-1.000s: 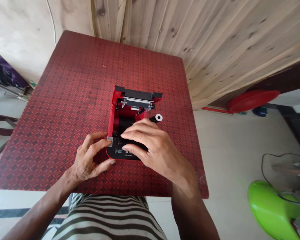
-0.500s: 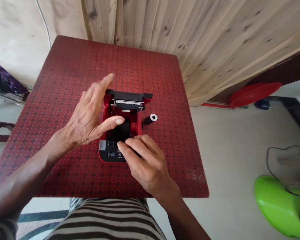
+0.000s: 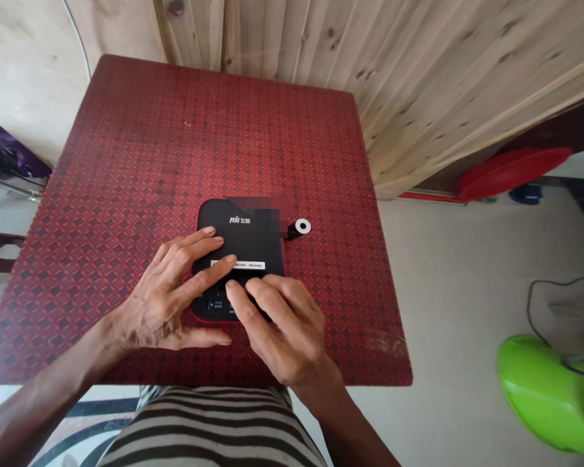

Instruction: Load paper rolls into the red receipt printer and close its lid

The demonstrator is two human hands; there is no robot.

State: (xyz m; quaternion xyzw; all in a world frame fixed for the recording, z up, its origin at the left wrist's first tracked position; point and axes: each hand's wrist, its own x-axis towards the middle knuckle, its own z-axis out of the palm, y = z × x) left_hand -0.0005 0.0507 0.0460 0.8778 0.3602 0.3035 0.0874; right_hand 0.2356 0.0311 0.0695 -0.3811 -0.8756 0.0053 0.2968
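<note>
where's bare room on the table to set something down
The red patterned table is bare behind the receipt printer, up to the plank wall, and to its left. It's crowded at the printer's front, under the left hand and right hand, and beside the black roller.

Bright, even indoor light, source not visible; soft faint shadows on red diamond-patterned tabletop (image 3: 141,162), no hard glare. Wide-angle bowing towards frame edges on pale pine plank wall (image 3: 292,39). Pixelated patch (image 3: 257,213) blurs top edge of black plastic printer lid (image 3: 241,243).
</note>
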